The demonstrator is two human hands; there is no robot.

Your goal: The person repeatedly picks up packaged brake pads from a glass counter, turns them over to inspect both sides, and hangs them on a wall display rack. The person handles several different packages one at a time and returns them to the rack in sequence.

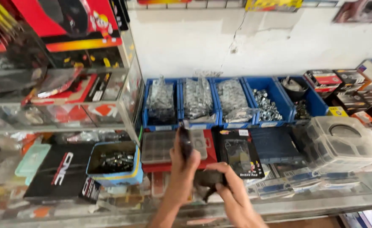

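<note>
1. Low at the middle of the view, the left hand (181,166) reaches up over the glass-topped bench (313,202), its fingers (178,147) clenched around a slim dark part (186,141) that stands nearly upright above them.
2. Just to its right, the right hand (232,190) grips a dark lumpy part (207,179); its fingers wrap over the top and right end of the piece, which sits between the two hands and touches both.
3. Motion blur hides what kind of parts these are.
4. Behind the hands a clear compartment box (162,145) lies on a red flat pack (173,166), and beside it lies a black blister pack (239,154) holding a dark pad.
5. Left of the hands stands a blue tin (114,162) with a yellow rim, filled with small metal pieces.
6. Right of the blister pack a stack of clear plastic containers (342,143) rests on the bench.
7. Along the white wall runs a row of blue bins (220,101), most holding bagged metal hardware.
8. At far left a glass shelf unit (59,84) carries red and black packaged goods.
</note>
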